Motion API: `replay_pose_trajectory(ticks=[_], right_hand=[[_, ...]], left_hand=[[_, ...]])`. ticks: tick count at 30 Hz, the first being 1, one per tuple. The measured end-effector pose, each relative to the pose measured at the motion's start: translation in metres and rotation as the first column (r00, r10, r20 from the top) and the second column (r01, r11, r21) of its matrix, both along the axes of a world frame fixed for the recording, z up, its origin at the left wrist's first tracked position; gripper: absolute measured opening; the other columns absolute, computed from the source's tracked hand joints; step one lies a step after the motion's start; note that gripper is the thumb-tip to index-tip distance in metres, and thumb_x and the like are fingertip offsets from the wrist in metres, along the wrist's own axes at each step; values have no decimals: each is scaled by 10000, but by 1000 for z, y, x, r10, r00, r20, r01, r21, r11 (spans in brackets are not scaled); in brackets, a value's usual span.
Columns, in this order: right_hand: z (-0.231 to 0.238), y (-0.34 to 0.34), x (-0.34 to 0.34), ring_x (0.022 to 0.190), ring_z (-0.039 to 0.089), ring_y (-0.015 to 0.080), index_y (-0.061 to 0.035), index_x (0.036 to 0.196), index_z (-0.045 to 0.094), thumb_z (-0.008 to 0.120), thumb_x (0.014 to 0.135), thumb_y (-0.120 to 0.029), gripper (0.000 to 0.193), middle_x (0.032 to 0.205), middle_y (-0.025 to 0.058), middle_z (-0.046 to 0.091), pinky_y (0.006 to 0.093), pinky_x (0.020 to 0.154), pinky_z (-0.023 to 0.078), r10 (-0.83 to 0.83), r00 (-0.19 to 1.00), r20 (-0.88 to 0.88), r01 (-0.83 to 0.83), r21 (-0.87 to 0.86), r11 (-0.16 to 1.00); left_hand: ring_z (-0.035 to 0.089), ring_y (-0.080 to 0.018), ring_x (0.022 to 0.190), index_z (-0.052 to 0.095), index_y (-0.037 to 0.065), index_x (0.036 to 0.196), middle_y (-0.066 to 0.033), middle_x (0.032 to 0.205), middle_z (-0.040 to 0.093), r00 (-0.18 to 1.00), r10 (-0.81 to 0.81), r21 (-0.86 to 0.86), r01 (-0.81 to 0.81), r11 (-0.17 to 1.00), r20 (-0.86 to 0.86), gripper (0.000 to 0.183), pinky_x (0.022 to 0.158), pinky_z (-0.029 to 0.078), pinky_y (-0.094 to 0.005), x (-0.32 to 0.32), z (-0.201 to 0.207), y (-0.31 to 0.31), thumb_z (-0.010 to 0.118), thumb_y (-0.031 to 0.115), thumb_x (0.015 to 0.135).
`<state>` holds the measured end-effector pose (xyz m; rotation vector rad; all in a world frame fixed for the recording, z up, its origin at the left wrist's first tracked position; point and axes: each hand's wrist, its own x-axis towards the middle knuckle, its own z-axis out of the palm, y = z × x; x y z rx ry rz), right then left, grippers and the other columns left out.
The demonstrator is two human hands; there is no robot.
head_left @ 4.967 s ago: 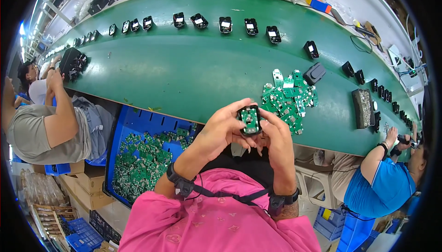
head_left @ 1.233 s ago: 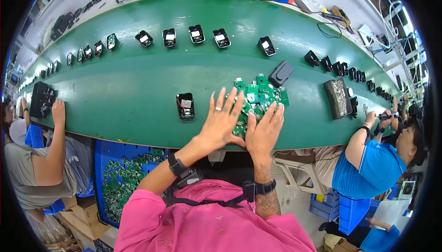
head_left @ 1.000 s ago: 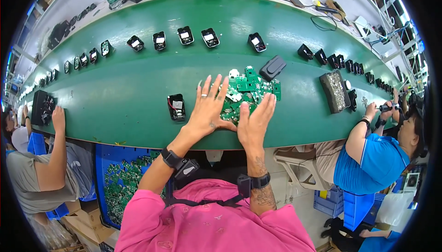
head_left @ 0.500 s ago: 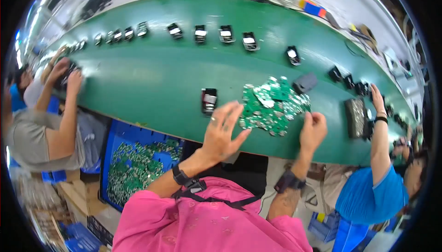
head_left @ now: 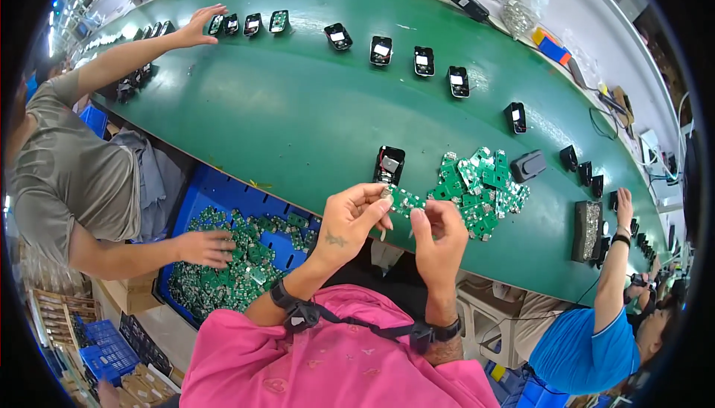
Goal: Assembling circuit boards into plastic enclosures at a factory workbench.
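Head view shows me both hands raised over the near edge of the green table [head_left: 283, 117]: the left hand [head_left: 350, 222] and the right hand [head_left: 439, 240] pinch one small green board [head_left: 403, 200] between their fingertips, closed on its two ends. Just behind the board an open black case [head_left: 389, 165] lies on the table, and a pile of boards [head_left: 480, 188] is to its right. Farther left, a co-worker's hand [head_left: 202, 248] rests in a blue bin [head_left: 223, 195] of boards.
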<state>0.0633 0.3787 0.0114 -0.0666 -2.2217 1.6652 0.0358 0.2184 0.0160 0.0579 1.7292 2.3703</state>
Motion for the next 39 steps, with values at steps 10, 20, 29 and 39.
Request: replay_pose_trajectory(ticks=[10,20,29,39], right_hand=[[-2,9,-30,451,476,87,-43,834,588,634,974,-139,176,648,24,583,220,410,312,147,958,245,75,-712,698],[-17,4,-46,479,497,93,-59,837,594,652,965,-153,169,664,18,593,232,435,340,191,940,282,88,-744,662],[-19,3,-50,509,502,68,-27,874,610,673,949,-159,164,666,7,572,215,460,379,250,917,310,92,-777,623],[-21,3,-57,440,447,54,-34,830,602,683,945,-182,205,620,1,556,212,406,313,340,869,360,29,-723,690]], left_hand=[[515,-160,623,731,46,1104,-74,860,580,770,74,-570,-529,628,-634,331,576,448,-299,-64,-37,1,800,125,790],[621,-224,791,742,74,1053,-62,928,634,670,0,-480,-531,698,-742,297,704,505,-336,-53,-52,5,760,11,763],[667,-174,856,612,34,1281,-80,931,738,880,38,-432,-270,861,-474,514,795,512,-301,-48,-39,0,741,8,784],[687,-188,851,448,42,1450,-117,912,755,927,33,-436,-207,876,-374,700,817,502,-304,-52,-50,-6,705,34,799]])
